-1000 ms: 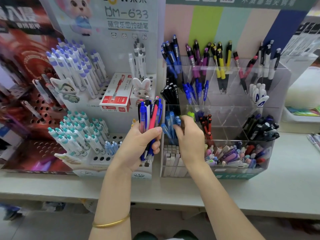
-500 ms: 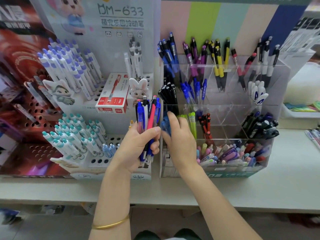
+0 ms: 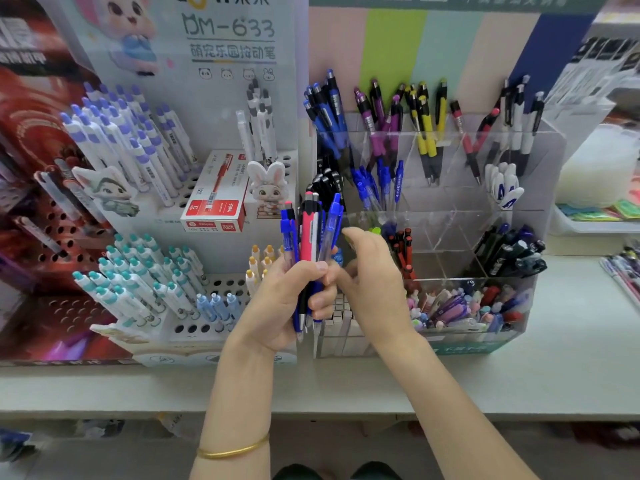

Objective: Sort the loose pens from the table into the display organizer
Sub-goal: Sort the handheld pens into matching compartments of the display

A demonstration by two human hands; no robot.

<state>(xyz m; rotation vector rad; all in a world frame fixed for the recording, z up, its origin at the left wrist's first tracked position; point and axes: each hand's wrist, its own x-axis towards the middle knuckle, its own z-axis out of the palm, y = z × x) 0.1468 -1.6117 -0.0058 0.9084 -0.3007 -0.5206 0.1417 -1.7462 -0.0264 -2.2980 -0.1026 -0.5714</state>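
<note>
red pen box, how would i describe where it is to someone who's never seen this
Start at the white holed display stand left of the clear organizer. On its upper tier, the red pen box lies between the purple-capped pens and a bunny figurine. It is the only carton among upright pens.

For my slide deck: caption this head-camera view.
Left hand grips a bundle of pens; right hand touches it, in front of the clear organizer.

The display organizer [image 3: 519,140]: clear, glossy plastic. The pens [image 3: 308,233] just left of it: smooth, shiny plastic. The table [image 3: 346,386] beneath it: matt, smooth. The bangle [image 3: 235,450]: polished gold-toned metal.
</note>
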